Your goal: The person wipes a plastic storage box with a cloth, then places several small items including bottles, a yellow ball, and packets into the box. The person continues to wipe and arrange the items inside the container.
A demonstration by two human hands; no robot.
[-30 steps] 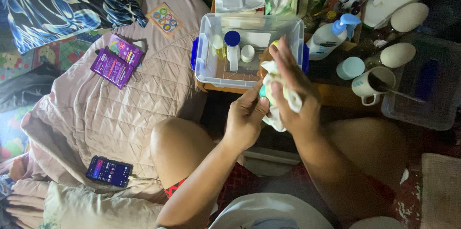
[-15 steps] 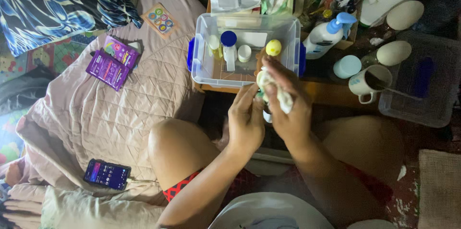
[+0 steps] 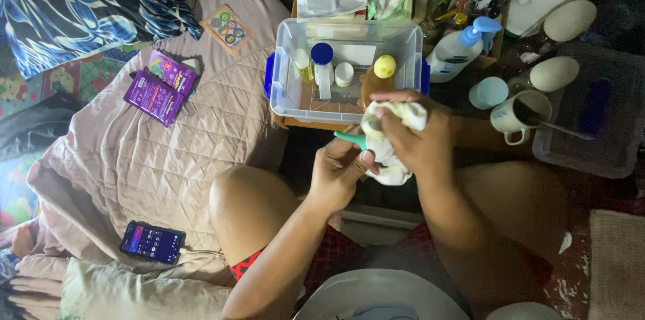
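now the right hand [image 3: 420, 142] is closing its fingers around the white cloth [image 3: 393, 133], no longer flat and open as it was a second ago, bunching the cloth over a small teal thing [image 3: 351, 137] that the left hand [image 3: 342, 169] is pinching just in front of the clear plastic box [image 3: 282, 95]; the wiping is looking tighter.

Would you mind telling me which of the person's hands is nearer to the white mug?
Right. The right hand, gripping a white cloth, sits just left of the mug; the left hand is farther left.
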